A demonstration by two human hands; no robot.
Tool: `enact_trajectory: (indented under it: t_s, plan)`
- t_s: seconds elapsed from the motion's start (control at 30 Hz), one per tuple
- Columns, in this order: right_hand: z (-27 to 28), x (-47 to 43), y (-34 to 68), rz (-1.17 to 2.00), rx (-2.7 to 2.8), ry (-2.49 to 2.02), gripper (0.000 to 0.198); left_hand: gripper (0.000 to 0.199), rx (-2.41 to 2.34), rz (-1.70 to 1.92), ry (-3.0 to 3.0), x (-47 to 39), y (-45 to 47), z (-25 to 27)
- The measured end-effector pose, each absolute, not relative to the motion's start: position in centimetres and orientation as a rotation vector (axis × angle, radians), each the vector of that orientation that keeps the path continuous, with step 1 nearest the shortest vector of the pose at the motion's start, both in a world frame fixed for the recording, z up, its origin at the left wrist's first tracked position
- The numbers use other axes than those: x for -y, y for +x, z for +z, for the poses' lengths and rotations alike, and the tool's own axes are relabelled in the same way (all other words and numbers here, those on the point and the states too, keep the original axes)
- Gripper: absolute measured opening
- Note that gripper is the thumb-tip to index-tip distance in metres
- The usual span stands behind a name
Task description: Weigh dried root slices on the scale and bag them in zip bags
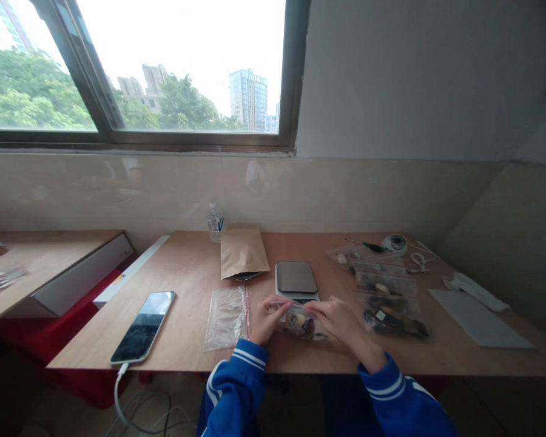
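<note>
Both hands pinch the top edge of a clear zip bag (301, 325) with small brown and pale pieces inside; what the pieces are I cannot make out. My left hand (267, 318) grips the bag's left top corner, and my right hand (334, 318) has the right side of the same edge. Just behind the bag sits a small kitchen scale (295, 277) with a grey metal plate, its front partly hidden. To the left of my left hand lies a clear zip bag (227, 318) with a red seal line, some white bits showing in it.
A brown paper pouch (243, 252) and a plastic bottle (215, 223) stand at the back. On the left a phone (143, 328) is plugged into a white cable. Several filled zip bags (386, 291), a screwdriver (368, 246), a white dome camera (395, 243) and a grey sheet (480, 318) lie right.
</note>
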State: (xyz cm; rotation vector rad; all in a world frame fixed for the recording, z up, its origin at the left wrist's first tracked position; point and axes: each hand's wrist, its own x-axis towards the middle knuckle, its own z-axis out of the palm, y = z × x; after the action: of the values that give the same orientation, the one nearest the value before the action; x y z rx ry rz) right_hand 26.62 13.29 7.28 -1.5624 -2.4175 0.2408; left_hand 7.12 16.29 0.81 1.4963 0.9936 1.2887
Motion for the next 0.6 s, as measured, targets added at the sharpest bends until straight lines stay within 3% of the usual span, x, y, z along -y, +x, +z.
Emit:
enact_trajectory:
  t_s: [0.6]
  plan:
    - [5.1, -12.2, 29.0, 0.281, 2.247, -1.530, 0.032, 0.030, -1.012, 1.293, 1.511, -16.5, 6.9, 0.1]
